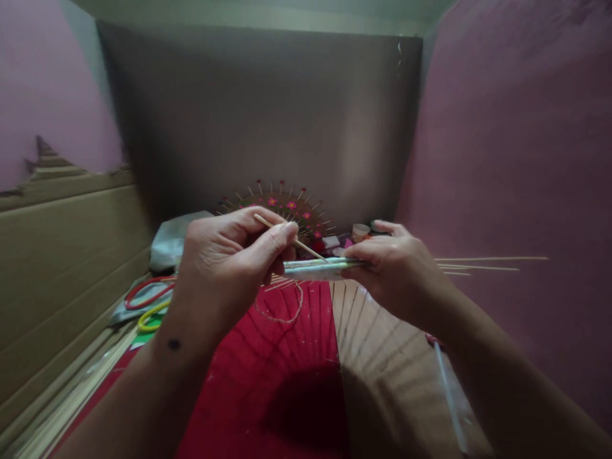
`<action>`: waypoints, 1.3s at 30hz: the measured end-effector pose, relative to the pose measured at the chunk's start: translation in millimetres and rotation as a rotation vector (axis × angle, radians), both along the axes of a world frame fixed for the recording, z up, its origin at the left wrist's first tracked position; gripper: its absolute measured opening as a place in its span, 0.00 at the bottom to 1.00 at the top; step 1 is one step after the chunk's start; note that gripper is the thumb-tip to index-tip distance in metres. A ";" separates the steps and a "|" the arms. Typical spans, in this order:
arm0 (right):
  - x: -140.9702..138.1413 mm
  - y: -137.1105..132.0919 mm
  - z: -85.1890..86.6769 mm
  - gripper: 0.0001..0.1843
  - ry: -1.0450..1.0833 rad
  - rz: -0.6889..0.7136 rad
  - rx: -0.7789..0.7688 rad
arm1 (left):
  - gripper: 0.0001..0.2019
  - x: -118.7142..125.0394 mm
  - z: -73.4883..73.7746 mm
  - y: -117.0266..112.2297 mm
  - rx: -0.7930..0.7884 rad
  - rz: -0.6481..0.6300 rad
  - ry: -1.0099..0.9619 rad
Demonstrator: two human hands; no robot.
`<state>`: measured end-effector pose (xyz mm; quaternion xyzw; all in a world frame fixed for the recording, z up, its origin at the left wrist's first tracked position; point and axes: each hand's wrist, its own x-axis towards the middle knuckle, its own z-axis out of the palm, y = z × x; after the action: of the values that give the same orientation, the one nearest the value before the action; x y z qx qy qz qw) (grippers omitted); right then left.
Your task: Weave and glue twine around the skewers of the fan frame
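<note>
My left hand (pixel 224 261) is closed, pinching a short pointed wooden stick (pixel 306 246) between thumb and fingers. The stick slants down to the right, its tip at the top edge of a thin, pale, layered piece (pixel 315 270) seen almost edge-on. My right hand (pixel 394 260) grips the right end of this piece, thumb and fingers on either side. Several thin wooden sticks (pixel 492 259) stick out to the right beyond my right hand, and more show below my left fingers. Whether they are all joined to the piece is hidden by my hands.
Behind my hands stands a fan-shaped piece (pixel 272 202) with pink flowers and radiating sticks. A twine loop (pixel 299 309) lies on the red surface (pixel 258 395). Red (pixel 143 287) and yellow (pixel 146 319) handles and long wooden strips (pixel 86 408) lie left; a small cup (pixel 361 231) stands back right.
</note>
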<state>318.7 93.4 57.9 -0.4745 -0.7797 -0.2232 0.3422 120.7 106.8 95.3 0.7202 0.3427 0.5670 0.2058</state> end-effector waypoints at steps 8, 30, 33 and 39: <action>-1.9 -0.2 2.4 0.03 -0.025 0.000 0.013 | 0.09 0.2 -0.7 1.6 0.018 0.007 0.046; -5.3 -1.4 3.8 0.04 -0.014 -0.003 -0.002 | 0.12 -14.2 6.0 19.0 -0.104 -0.047 -0.050; -5.3 -1.8 4.4 0.04 -0.004 -0.010 -0.018 | 0.12 -15.5 8.4 15.0 -0.086 -0.025 -0.087; -4.3 -0.6 3.2 0.04 -0.005 -0.010 0.014 | 0.11 -11.3 5.4 12.9 -0.060 -0.035 -0.042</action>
<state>314.4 92.8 61.2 -0.4755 -0.7767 -0.2313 0.3424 109.5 119.6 100.7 0.7075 0.3426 0.5678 0.2444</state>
